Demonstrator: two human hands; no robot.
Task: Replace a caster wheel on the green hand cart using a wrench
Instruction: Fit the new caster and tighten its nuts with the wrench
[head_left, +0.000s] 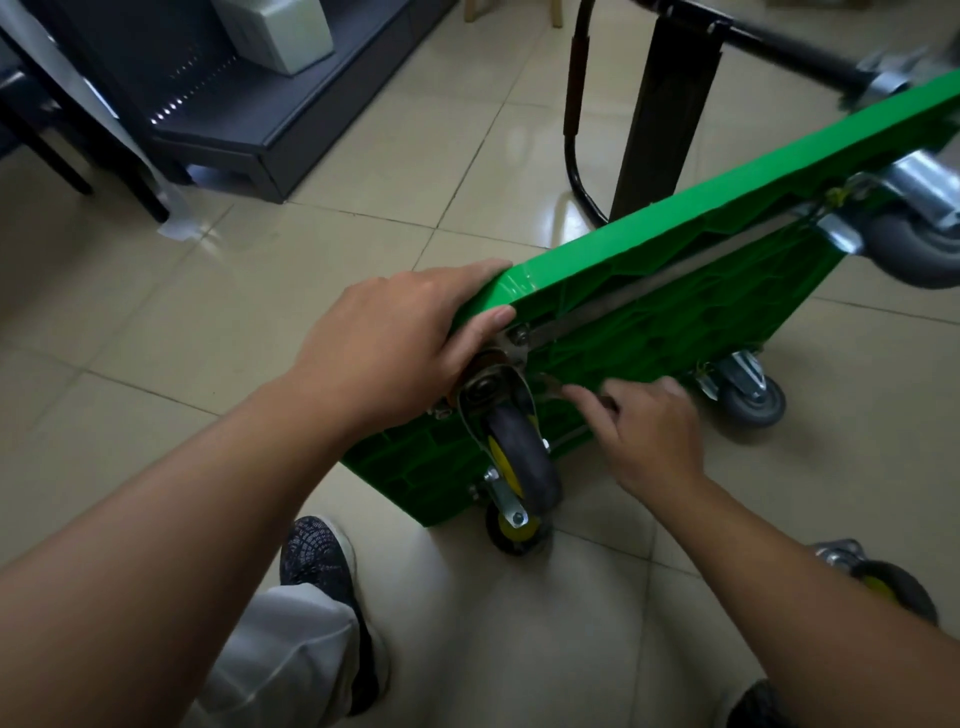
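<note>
Standing edgewise, green cart (675, 332), ribbed underside

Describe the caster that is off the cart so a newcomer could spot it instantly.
Find the green cart tipped on its side. At lower right, past the right forearm, a caster with silver plate and yellow hub lies on the tiles. Unlike the others, it is attached to nothing.
</note>
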